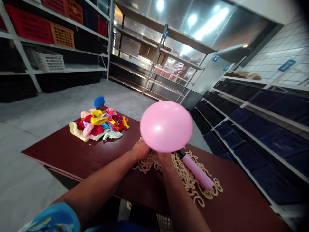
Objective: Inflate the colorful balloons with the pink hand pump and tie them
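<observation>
Head view. Pink balloon (166,126), inflated and rounded, is up in front of the 2 hands, above the far side of the brown table (149,193). Left hand (142,150) is at the balloon's lower left, knuckles curled; its fingertips are out of sight. Right hand (166,158) is directly under the balloon, which covers most of it. Grip: hands near each other at the balloon's underside; whether the fingers pinch its neck I am unable to make out for either hand, contact points being hidden.

Beneath and right of the hands: heap of beige curled strands (184,174), loosely looped on the tabletop. Pink pump (198,171) lies slantwise across this heap, its dark end toward the balloon.

Table's far left: pile of limp coloured pieces (98,124), including red, yellow, pale green, pink and blue, well apart from the hands. Blue object (98,102) shows just behind that pile.

Surroundings: white basket (49,61) on a left-hand shelf, red crate (29,22) and yellow crate (62,35) side by side above it; dark blue crates (259,145) in rows at right.
</observation>
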A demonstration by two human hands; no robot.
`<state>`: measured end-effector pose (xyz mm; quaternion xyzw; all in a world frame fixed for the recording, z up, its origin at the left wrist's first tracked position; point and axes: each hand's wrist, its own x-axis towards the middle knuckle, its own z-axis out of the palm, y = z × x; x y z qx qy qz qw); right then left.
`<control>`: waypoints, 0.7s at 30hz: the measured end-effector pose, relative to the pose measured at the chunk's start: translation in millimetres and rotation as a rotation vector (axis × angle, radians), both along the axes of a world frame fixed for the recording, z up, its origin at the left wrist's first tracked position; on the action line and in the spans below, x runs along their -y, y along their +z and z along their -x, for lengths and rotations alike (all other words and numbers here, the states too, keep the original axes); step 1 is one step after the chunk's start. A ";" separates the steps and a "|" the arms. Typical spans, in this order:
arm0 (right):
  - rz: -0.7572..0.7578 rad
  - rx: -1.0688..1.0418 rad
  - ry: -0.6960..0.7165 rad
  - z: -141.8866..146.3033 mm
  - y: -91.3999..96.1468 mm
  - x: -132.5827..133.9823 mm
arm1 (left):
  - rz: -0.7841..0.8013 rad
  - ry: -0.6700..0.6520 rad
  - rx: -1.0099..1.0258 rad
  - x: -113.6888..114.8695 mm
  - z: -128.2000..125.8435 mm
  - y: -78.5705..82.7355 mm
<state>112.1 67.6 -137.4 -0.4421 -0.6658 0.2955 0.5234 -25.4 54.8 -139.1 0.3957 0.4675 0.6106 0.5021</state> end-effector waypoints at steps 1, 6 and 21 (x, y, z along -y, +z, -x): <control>0.073 -0.113 0.021 3.6 3.0 0.8 | -0.045 -0.039 -0.080 -2.0 -1.8 1.8; 0.305 -0.305 0.043 9.0 8.5 0.0 | -0.160 -0.154 -0.226 -4.9 3.2 12.2; 0.311 -0.313 0.092 3.8 14.2 -0.7 | -0.039 -0.489 0.075 -1.0 3.1 24.8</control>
